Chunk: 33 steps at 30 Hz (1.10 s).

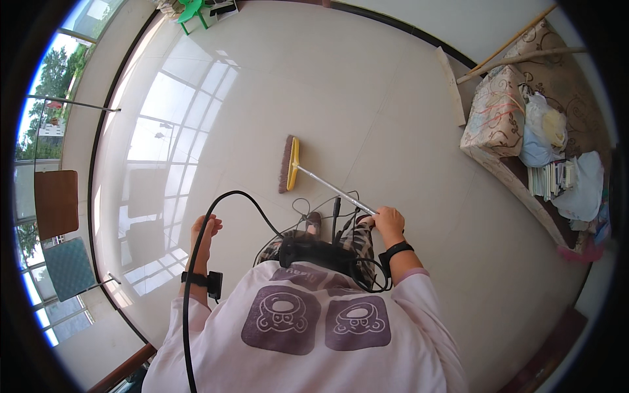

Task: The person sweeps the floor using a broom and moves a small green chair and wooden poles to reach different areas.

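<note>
A broom with a yellow head and brown bristles [290,165] rests on the floor in front of me, turned on its side to the left. Its silver handle [331,188] slants up toward my right hand [390,223], whose fingers are wrapped round the upper end. My left hand [206,228] hangs out to the left with loosely bent fingers and holds nothing. Between the hands, a black cable [236,193] arches up from a black pouch [308,254] at my waist. Dark bands circle both wrists, and the left one carries a small black box [214,285].
Glossy pale tiles [341,85] reflect the windows. At the right stands a patterned sofa [495,118] loaded with plastic bags [545,128] and stacked books [549,179]. Wooden poles [517,57] lean there. A green chair [191,12] is at the far left; brown [57,203] and teal [69,268] panels line the window side.
</note>
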### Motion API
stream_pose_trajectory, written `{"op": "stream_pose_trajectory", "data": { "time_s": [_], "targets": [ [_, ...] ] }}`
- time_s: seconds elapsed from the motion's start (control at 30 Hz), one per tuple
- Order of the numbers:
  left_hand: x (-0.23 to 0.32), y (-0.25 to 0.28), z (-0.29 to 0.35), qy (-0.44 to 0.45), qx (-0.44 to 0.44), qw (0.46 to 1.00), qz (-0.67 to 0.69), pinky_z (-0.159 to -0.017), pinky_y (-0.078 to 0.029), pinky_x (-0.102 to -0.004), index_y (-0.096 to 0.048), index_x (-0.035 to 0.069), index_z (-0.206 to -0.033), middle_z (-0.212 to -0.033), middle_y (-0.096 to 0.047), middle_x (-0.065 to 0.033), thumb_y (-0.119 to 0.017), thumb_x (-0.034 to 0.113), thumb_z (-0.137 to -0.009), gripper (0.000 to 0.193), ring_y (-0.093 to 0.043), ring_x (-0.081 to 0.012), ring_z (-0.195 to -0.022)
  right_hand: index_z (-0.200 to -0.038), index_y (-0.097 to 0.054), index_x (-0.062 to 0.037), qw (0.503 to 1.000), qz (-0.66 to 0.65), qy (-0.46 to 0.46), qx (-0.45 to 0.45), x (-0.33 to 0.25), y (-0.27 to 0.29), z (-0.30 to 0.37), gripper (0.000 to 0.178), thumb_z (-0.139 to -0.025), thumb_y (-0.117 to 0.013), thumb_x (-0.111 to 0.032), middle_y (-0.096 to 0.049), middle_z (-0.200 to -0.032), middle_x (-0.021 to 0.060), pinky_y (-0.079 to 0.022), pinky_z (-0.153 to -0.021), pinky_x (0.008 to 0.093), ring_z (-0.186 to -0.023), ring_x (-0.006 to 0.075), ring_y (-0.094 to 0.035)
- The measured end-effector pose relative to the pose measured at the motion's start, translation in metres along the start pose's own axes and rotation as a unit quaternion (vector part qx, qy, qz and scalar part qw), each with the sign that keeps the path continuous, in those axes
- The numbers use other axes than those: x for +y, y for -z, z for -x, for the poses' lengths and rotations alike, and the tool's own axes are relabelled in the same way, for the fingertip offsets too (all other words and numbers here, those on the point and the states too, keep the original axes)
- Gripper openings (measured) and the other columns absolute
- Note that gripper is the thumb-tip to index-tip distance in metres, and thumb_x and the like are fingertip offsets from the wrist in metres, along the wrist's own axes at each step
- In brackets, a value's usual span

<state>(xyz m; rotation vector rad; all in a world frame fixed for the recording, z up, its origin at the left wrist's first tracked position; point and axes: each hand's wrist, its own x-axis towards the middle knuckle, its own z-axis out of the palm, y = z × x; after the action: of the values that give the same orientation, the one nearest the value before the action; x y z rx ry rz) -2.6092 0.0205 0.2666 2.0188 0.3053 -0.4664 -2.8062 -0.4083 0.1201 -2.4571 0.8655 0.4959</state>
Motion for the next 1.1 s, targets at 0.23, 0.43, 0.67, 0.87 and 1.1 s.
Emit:
{"op": "stream_pose_trajectory", "data": {
  "time_s": [0.23,0.43,0.67,0.87,1.1],
  "targets": [
    [0.07,-0.071,-0.022,-0.039,-0.08,0.995,-0.055,-0.07,-0.047,-0.0242,-0.057,0.007,-0.1,-0.087,-0.063,-0.0044,-0.05,0.016,-0.089,0.016,-0.061,-0.0131,-0.078,-0.081,-0.069,-0.0121,0.973,-0.025,-0.226,0.044,0.118,0.036,0.034,0.021,-0.076,-0.062,-0.031,-0.065,-0.077,0.0107,-0.05,-0.065,0.0386,-0.074,0.0293,-0.063],
    [0.137,-0.145,-0.034,-0.087,-0.209,0.968,-0.112,-0.07,-0.046,-0.0265,-0.057,0.005,-0.097,-0.084,-0.062,-0.0053,-0.051,0.018,-0.088,0.017,-0.061,-0.014,-0.077,-0.083,-0.069,-0.0105,0.921,-0.122,-0.354,0.107,0.232,0.026,0.078,0.024,-0.074,-0.059,-0.031,-0.066,-0.082,0.0134,-0.051,-0.068,0.0405,-0.079,0.032,-0.063],
    [0.199,-0.192,-0.007,-0.135,-0.282,0.939,-0.141,-0.069,-0.046,-0.0243,-0.057,0.007,-0.1,-0.086,-0.063,-0.0034,-0.05,0.015,-0.089,0.016,-0.061,-0.012,-0.078,-0.088,-0.069,-0.0109,0.819,-0.169,-0.539,0.099,0.325,0.018,0.261,0.026,-0.077,-0.061,-0.033,-0.067,-0.087,0.0122,-0.051,-0.073,0.0403,-0.083,0.0291,-0.064],
    [0.226,-0.207,0.01,-0.172,-0.343,0.913,-0.137,-0.07,-0.045,-0.0255,-0.057,0.007,-0.1,-0.086,-0.063,-0.0037,-0.05,0.016,-0.088,0.016,-0.061,-0.0134,-0.079,-0.086,-0.069,-0.0079,0.763,-0.089,-0.624,0.143,0.314,0.003,0.376,0.026,-0.08,-0.059,-0.031,-0.066,-0.083,0.0138,-0.051,-0.069,0.0414,-0.08,0.0303,-0.064],
    [0.239,-0.23,0.009,-0.206,-0.365,0.893,-0.165,-0.072,-0.045,-0.0279,-0.057,0.004,-0.098,-0.086,-0.064,-0.0062,-0.05,0.02,-0.085,0.022,-0.061,-0.015,-0.079,-0.09,-0.067,-0.0024,0.785,-0.278,-0.506,0.225,0.265,-0.067,0.434,0.027,-0.085,-0.054,-0.026,-0.055,-0.05,0.0081,-0.042,-0.038,0.0312,-0.039,0.0171,-0.052]
  ]
}}
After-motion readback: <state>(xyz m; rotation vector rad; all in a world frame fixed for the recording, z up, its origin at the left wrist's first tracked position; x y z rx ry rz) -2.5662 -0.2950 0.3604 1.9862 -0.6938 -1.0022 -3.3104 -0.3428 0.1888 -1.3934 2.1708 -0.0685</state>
